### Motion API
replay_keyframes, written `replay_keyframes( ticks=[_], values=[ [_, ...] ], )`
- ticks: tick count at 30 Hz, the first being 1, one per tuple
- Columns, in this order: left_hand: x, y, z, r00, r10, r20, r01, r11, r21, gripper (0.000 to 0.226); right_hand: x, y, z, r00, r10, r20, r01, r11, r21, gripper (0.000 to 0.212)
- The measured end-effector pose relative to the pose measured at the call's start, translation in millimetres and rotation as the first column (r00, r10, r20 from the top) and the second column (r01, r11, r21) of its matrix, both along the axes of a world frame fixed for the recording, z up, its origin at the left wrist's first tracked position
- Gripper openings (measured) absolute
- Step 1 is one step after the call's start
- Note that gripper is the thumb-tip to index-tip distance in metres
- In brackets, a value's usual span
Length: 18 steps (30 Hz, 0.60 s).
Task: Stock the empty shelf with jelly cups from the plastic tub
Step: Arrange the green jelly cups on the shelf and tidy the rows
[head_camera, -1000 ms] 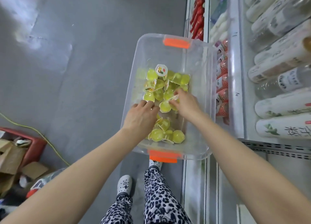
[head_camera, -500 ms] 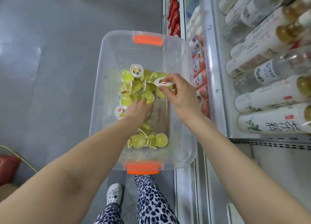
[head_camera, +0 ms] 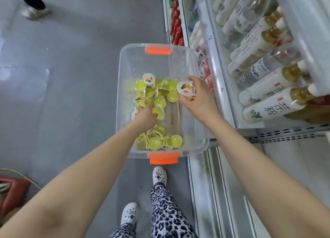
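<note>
Mid-frame, one clear tub [head_camera: 123, 87] with two orange handles holds roughly two dozen jelly cups [head_camera: 157, 141]. Right hand [head_camera: 198, 96] grips one cup [head_camera: 186, 88]; left hand [head_camera: 145, 115] clutches another cup [head_camera: 159, 112] inside.

One camera sits on the person's head. It looks almost straight down at the plastic tub [head_camera: 123, 87] from close above. The floor is left of the tub, shelves are right.
</note>
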<state>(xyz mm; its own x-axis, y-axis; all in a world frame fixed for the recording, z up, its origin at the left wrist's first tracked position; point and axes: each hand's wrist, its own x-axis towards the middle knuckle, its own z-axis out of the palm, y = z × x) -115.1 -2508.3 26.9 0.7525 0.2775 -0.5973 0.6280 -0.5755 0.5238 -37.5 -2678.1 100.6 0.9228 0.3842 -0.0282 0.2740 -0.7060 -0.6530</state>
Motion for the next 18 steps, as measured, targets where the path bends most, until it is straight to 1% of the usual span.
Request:
replay_keyframes(
  ticks=[2, 3, 5, 6, 7, 8, 10, 12, 14, 16, 18],
  values=[
    [-12, 1, 12, 0.991, 0.132, 0.027, -0.125, 0.975, -0.184, 0.051, -18, -6, 11, 0.999, -0.03, 0.021, 0.03, 0.999, -0.028, 0.061],
    [-18, 0, 19, 0.976, 0.218, 0.018, -0.202, 0.93, -0.306, 0.05, -28, -10, 16, 0.999, -0.04, 0.036, 0.041, 0.999, -0.029, 0.059],
    [-32, -1, 34, 0.938, 0.345, -0.025, -0.303, 0.785, -0.54, 0.05, -50, -18, 29, 0.995, -0.065, 0.072, 0.067, 0.997, -0.026, 0.056],
    [-40, -2, 40, 0.929, 0.37, -0.024, -0.302, 0.719, -0.625, 0.051, -63, -22, 36, 0.992, -0.084, 0.09, 0.087, 0.996, -0.029, 0.055],
    [-49, -4, 47, 0.925, 0.38, -0.004, -0.28, 0.675, -0.682, 0.05, -75, -27, 43, 0.989, -0.105, 0.109, 0.109, 0.993, -0.034, 0.055],
    [-58, -6, 53, 0.925, 0.379, 0.033, -0.244, 0.658, -0.713, 0.05, -89, -33, 50, 0.983, -0.127, 0.132, 0.133, 0.99, -0.042, 0.055],
    [-78, -10, 64, 0.925, 0.362, 0.117, -0.171, 0.672, -0.721, 0.051, -117, -44, 64, 0.971, -0.16, 0.18, 0.173, 0.983, -0.056, 0.054],
    [-98, -17, 79, 0.927, 0.304, 0.218, -0.078, 0.727, -0.683, 0.046, -147, -58, 79, 0.958, -0.178, 0.227, 0.199, 0.977, -0.073, 0.055],
    [-120, -26, 94, 0.921, 0.209, 0.33, 0.037, 0.795, -0.606, 0.043, -178, -72, 95, 0.938, -0.204, 0.281, 0.24, 0.966, -0.1, 0.055],
    [-140, -38, 108, 0.894, 0.112, 0.434, 0.151, 0.836, -0.527, 0.05, -208, -87, 111, 0.91, -0.247, 0.333, 0.302, 0.945, -0.124, 0.055],
    [-161, -53, 126, 0.854, 0.027, 0.519, 0.266, 0.836, -0.48, 0.059, -237, -103, 127, 0.877, -0.299, 0.376, 0.369, 0.921, -0.128, 0.055]
  ],
)
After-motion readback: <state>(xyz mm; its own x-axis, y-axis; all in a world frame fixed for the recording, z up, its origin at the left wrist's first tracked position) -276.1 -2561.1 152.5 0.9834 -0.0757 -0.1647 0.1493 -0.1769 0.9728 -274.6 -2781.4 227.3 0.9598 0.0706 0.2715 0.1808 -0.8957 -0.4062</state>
